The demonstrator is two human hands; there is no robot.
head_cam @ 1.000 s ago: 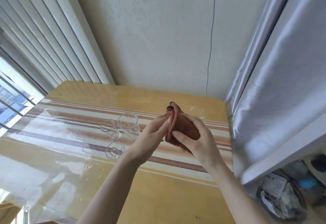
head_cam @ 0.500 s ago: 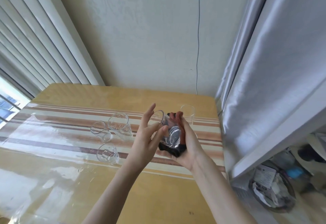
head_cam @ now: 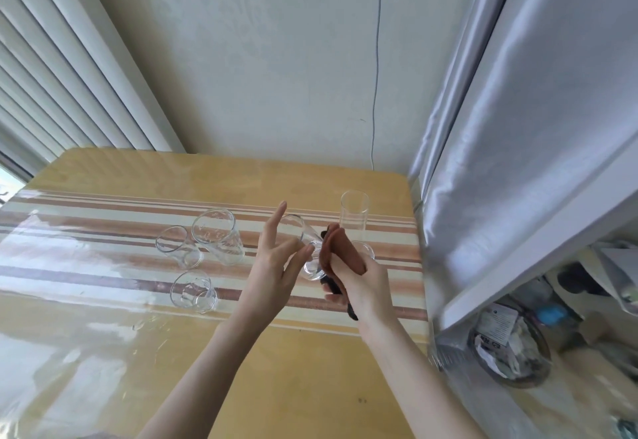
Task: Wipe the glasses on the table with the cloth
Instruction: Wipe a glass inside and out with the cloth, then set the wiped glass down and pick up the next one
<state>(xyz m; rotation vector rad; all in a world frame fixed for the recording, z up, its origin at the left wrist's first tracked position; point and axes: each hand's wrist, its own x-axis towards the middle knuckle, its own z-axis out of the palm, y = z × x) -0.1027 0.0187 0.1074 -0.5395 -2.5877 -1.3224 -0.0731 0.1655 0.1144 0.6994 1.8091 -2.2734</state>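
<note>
The left hand [head_cam: 272, 266] holds a tilted glass [head_cam: 303, 248] with fingers mostly straight, while the right hand [head_cam: 362, 286] grips the brown cloth [head_cam: 336, 252] against it.

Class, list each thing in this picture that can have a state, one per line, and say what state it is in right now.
Held glass: lifted off the table, tilted, between both hands.
Cloth: folded, pressed against the held glass.
Left hand: supports the glass, upper fingers straight.
Right hand: grips the cloth.
Tall glass: upright on the table.
Three glasses: standing on the table, grouped left.
</note>
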